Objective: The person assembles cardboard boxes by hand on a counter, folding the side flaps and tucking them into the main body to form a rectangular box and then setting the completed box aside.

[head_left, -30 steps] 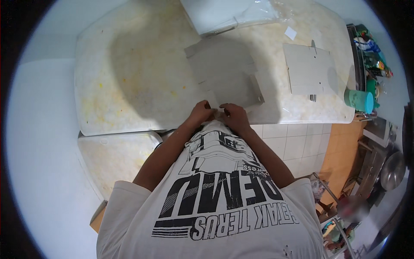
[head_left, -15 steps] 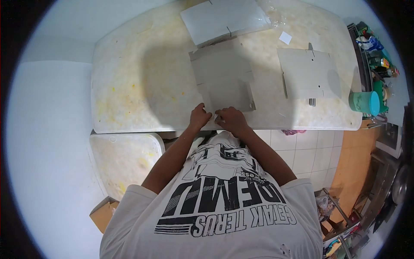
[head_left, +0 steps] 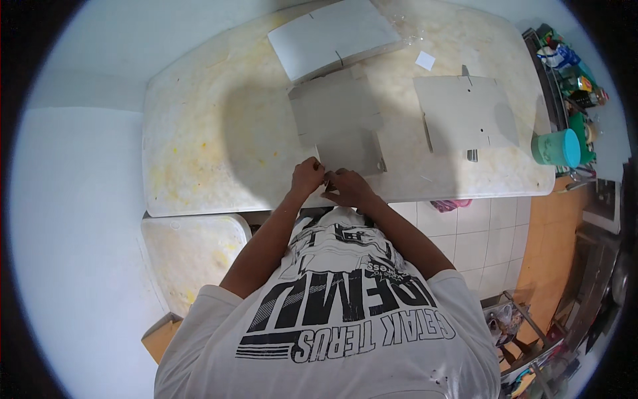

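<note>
A grey cardboard box blank [head_left: 337,106] lies on the table in front of me, its near panel [head_left: 352,151] reaching to my hands. At that panel's near-left corner my left hand [head_left: 308,176] is closed, thumb and fingers pinched together. My right hand [head_left: 349,187] meets it from the right with its fingers curled in. The fingertips of both hands almost touch. They hide that corner, and whatever is pinched between them is too small to make out.
A stack of white sheets [head_left: 335,36] stands behind the blank, clear plastic beside it. On the right lie another cardboard piece [head_left: 462,110], a white square [head_left: 425,61] and a small striped piece [head_left: 472,155]. A teal-lidded container [head_left: 558,147] stands at the right edge.
My hands have drawn closer together at the near-left corner, the right fingers curling in more. The view has shifted slightly, and the cardboard's near end looks a little turned.
</note>
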The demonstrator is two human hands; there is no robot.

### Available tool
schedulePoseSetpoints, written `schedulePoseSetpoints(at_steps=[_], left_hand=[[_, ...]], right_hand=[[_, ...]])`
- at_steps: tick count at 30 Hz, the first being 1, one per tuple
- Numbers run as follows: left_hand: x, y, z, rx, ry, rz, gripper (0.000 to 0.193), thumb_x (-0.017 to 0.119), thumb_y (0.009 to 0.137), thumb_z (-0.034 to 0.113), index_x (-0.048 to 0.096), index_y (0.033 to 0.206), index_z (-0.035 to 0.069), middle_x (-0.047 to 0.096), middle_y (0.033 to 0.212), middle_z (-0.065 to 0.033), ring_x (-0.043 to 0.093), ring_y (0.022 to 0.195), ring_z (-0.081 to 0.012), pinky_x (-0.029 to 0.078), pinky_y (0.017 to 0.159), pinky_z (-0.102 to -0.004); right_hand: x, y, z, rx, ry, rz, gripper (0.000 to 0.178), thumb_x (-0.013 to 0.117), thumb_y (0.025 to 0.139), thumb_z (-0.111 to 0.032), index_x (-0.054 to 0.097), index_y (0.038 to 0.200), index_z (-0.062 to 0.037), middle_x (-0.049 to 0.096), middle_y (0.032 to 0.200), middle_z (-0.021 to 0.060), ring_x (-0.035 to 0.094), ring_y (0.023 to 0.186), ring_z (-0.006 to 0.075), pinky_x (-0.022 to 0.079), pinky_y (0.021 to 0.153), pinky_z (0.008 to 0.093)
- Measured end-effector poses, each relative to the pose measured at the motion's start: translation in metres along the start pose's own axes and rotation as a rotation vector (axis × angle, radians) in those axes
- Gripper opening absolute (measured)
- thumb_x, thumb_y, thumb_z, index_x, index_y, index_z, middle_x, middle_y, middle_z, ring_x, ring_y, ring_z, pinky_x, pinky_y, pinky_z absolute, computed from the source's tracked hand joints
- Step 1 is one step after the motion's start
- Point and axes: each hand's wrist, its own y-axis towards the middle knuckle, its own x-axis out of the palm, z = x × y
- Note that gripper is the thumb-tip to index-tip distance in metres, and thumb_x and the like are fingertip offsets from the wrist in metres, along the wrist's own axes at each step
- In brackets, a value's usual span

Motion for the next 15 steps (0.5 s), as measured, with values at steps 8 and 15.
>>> schedulePoseSetpoints(at_steps=[8, 15], left_hand=[[-0.023, -0.005, -0.024, 0.839, -0.012, -0.120, 0.018, 0.059, 0.077, 0.007, 0.059, 0.095, 0.004, 0.061, 0.083, -0.0128, 0.060, 0.079, -0.0313, 0.049, 0.071, -0.0379], [-0.006, 0.017, -0.032, 0.838, -0.097, -0.269, 0.018, 0.060, 0.078, 0.008, 0.059, 0.095, 0.004, 0.060, 0.083, -0.0103, 0.061, 0.079, -0.0274, 0.049, 0.070, -0.0360]], right_hand=[[-0.021, 0.009, -0.007, 0.231, -0.071, -0.021, 0.031, 0.064, 0.072, -0.026, 0.054, 0.094, -0.0072, 0.059, 0.086, 0.0148, 0.058, 0.088, 0.0307, 0.047, 0.074, 0.0408], [-0.033, 0.012, -0.011, 0.502, 0.155, -0.066, 0.027, 0.063, 0.066, -0.012, 0.056, 0.091, -0.0042, 0.065, 0.083, 0.0138, 0.063, 0.079, 0.0294, 0.049, 0.072, 0.0350]])
